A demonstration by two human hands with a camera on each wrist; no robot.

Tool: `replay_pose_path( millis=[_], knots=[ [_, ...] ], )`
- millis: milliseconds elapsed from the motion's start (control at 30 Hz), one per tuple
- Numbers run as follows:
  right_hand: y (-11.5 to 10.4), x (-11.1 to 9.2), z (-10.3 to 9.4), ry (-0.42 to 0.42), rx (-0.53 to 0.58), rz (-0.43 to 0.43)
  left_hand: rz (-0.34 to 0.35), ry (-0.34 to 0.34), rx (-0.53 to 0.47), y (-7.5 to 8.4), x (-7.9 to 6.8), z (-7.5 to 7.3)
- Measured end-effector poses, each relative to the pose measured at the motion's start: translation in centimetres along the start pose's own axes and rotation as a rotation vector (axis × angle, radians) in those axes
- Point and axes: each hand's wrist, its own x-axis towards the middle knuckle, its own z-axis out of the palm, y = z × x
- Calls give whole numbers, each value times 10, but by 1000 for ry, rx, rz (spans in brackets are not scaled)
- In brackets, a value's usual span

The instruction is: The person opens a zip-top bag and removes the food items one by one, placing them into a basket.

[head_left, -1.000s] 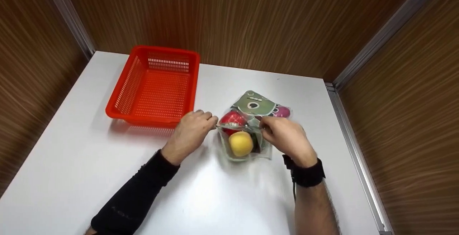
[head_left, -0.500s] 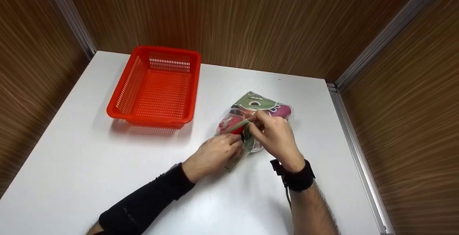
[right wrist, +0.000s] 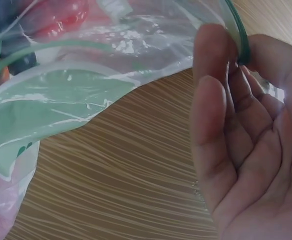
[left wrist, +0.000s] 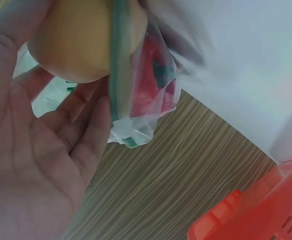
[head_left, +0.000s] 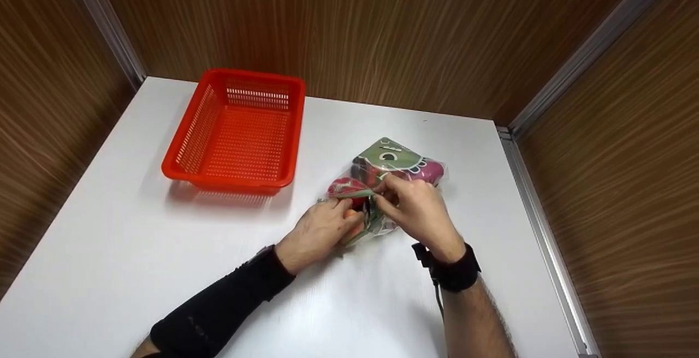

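Observation:
A clear zip bag (head_left: pixel 390 156) with a green cartoon print and a magenta patch lies on the table, holding red and dark pieces. My right hand (head_left: pixel 418 205) pinches the green zip edge of its mouth between thumb and forefinger, as the right wrist view shows. At the near side of the mouth, my left hand (head_left: pixel 322 230) holds a round yellow-orange fruit (left wrist: pixel 80 45), thumb on one side and fingers on the other. In the left wrist view the green zip strip (left wrist: pixel 119 65) crosses in front of the fruit. A red piece (head_left: pixel 345 185) shows through the plastic beyond my left fingers.
A red plastic basket (head_left: pixel 246 142) with slotted walls stands on the white table (head_left: pixel 120 227) at the left, beyond my left hand. Wood-grain panels (head_left: pixel 349 30) enclose the back and both sides.
Both hands have come closer together at the bag's mouth. My left hand went from the bag's left edge to the fruit, which was lying inside the bag's near end. The basket stayed put.

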Motion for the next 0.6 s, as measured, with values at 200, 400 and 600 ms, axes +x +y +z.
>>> replay_pose_path(
  millis=[200,400,600],
  knots=[
    [2,0,2,-17,8,29,41,17,-2,-3,-1,0],
    [6,0,-1,13,50,56,72,-47,-138,-14,2,-32],
    [10,2,-7,19,39,75,-74,-62,-344,-48,4,-73]
  ],
)
